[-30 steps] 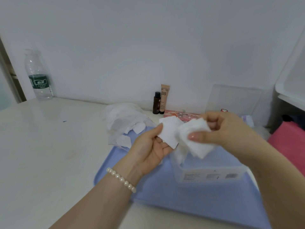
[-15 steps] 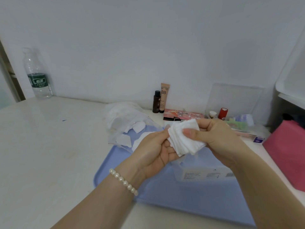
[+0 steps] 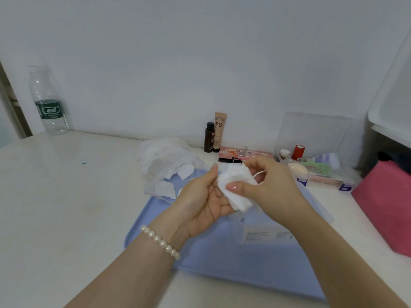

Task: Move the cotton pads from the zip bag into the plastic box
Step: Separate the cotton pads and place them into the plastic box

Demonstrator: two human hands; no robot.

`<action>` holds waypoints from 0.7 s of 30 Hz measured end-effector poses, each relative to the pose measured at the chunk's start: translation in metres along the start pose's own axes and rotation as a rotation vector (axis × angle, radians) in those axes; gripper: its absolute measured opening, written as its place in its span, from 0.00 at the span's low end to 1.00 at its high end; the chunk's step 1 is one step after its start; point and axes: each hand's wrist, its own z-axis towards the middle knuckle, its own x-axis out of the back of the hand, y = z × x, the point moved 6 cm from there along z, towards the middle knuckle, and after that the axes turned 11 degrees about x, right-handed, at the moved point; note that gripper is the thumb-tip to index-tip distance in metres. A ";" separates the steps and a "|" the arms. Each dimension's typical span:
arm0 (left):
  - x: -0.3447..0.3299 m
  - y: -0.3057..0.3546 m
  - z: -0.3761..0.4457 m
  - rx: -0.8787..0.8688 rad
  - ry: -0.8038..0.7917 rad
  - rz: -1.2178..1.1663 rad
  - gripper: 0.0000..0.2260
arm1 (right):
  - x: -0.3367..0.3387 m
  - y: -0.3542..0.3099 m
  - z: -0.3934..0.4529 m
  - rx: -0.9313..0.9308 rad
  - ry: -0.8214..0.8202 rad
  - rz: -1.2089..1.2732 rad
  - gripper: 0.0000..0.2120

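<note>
Water bottle (image 3: 49, 103) far left by wall; dark bottle (image 3: 209, 137) touching BB tube (image 3: 219, 132); pink palette (image 3: 244, 154); red roll (image 3: 298, 152); blue tray (image 3: 222, 258); pink cloth (image 3: 384, 205).

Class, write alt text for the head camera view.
Two hands hold a stack of white cotton pads above a clear plastic box on a blue tray: right hand pinching it, left hand cupped beneath. The zip bag lies behind.
</note>
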 end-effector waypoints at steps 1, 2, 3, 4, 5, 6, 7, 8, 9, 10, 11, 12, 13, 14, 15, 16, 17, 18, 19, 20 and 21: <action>-0.001 0.001 0.000 -0.016 -0.015 -0.018 0.24 | -0.001 -0.001 -0.001 0.011 0.009 -0.032 0.19; -0.001 0.001 0.000 -0.032 -0.029 -0.036 0.24 | -0.001 -0.003 -0.002 0.021 0.019 -0.052 0.20; -0.002 0.002 0.000 -0.045 -0.045 -0.054 0.24 | -0.002 -0.004 -0.002 0.030 0.031 -0.060 0.21; -0.003 0.002 0.000 -0.055 -0.061 -0.067 0.24 | -0.002 -0.005 -0.003 0.035 0.044 -0.061 0.21; -0.004 0.003 0.000 -0.064 -0.075 -0.074 0.24 | -0.002 -0.006 -0.004 0.039 0.050 -0.064 0.21; -0.005 0.003 -0.001 -0.073 -0.080 -0.076 0.24 | -0.002 -0.007 -0.004 0.043 0.051 -0.070 0.21; -0.005 0.004 -0.001 -0.080 -0.082 -0.080 0.23 | -0.003 -0.009 -0.005 0.052 0.052 -0.077 0.20; -0.005 0.004 -0.001 -0.087 -0.081 -0.084 0.23 | -0.003 -0.010 -0.005 0.069 0.053 -0.082 0.20; -0.006 0.005 -0.002 -0.095 -0.078 -0.086 0.23 | -0.004 -0.012 -0.006 0.092 0.053 -0.090 0.19; -0.005 0.006 -0.002 -0.105 -0.069 -0.082 0.23 | -0.005 -0.015 -0.006 0.116 0.047 -0.104 0.18; -0.005 0.006 -0.002 -0.112 -0.057 -0.073 0.23 | -0.006 -0.016 -0.006 0.136 0.033 -0.126 0.17; -0.003 0.006 -0.001 -0.122 -0.044 -0.059 0.23 | -0.007 -0.018 -0.006 0.149 0.016 -0.146 0.17; -0.003 0.007 -0.002 -0.130 -0.033 -0.049 0.23 | -0.009 -0.018 -0.006 0.156 0.004 -0.156 0.17; -0.002 0.007 -0.002 -0.139 -0.027 -0.043 0.24 | -0.010 -0.018 -0.006 0.162 -0.003 -0.156 0.17; -0.003 0.007 -0.001 -0.146 -0.034 -0.043 0.25 | -0.011 -0.017 -0.006 0.173 -0.003 -0.149 0.18; -0.003 0.007 -0.001 -0.153 -0.044 -0.048 0.26 | -0.011 -0.018 -0.007 0.192 0.003 -0.137 0.19; -0.005 0.008 -0.002 -0.158 -0.053 -0.057 0.26 | -0.012 -0.018 -0.007 0.215 0.013 -0.127 0.19; -0.004 0.008 -0.001 -0.165 -0.056 -0.067 0.27 | -0.012 -0.019 -0.008 0.243 0.024 -0.124 0.19; -0.005 0.008 -0.002 -0.166 -0.058 -0.079 0.27 | -0.013 -0.020 -0.009 0.274 0.034 -0.129 0.17; -0.004 0.009 -0.001 -0.170 -0.052 -0.089 0.26 | -0.014 -0.021 -0.009 0.309 0.043 -0.139 0.15; -0.003 0.010 -0.002 -0.166 -0.050 -0.106 0.24 | -0.015 -0.023 -0.010 0.346 0.049 -0.147 0.14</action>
